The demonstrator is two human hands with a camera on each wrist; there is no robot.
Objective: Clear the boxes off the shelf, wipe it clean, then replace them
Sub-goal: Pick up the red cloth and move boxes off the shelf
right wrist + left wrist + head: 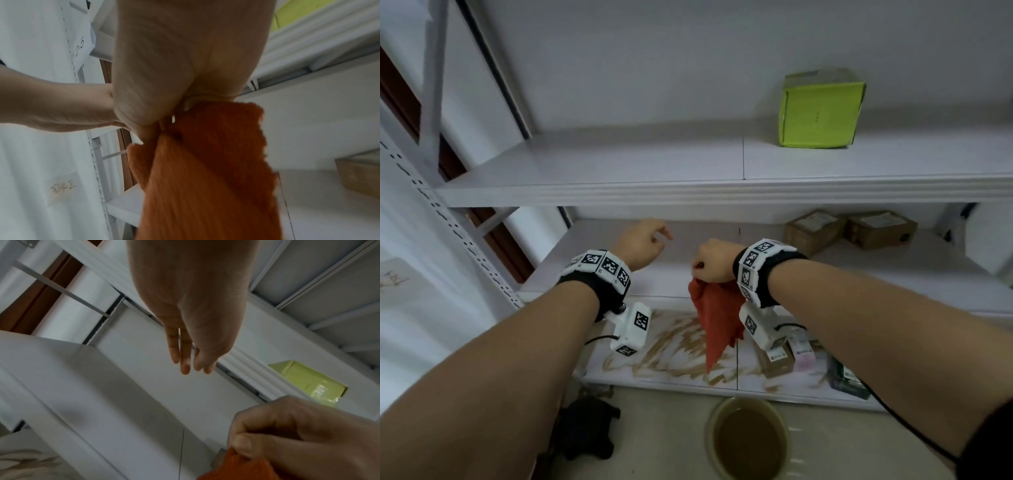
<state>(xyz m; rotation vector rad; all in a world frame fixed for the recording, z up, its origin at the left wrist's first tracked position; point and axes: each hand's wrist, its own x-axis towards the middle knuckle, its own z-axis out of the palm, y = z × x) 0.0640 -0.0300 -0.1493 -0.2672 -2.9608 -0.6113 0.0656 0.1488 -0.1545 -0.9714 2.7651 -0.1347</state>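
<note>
My right hand [710, 262] grips the top of an orange-red cloth [717, 325], which hangs down in front of the middle shelf [592, 274]; the cloth [205, 170] fills the right wrist view. My left hand [645, 241] hovers just left of it above the same shelf, its fingers [185, 356] straight and relaxed, holding nothing. A lime-green box [820, 111] stands on the top shelf [619, 164] at the right. Two brown cardboard boxes [813, 229] [880, 228] sit at the back right of the middle shelf.
The bottom shelf [671, 346] carries brown smears at the left and several small boxes [801, 353] at the right. A round basin of murky water [748, 442] stands on the floor below. A dark object [589, 425] lies on the floor at the left.
</note>
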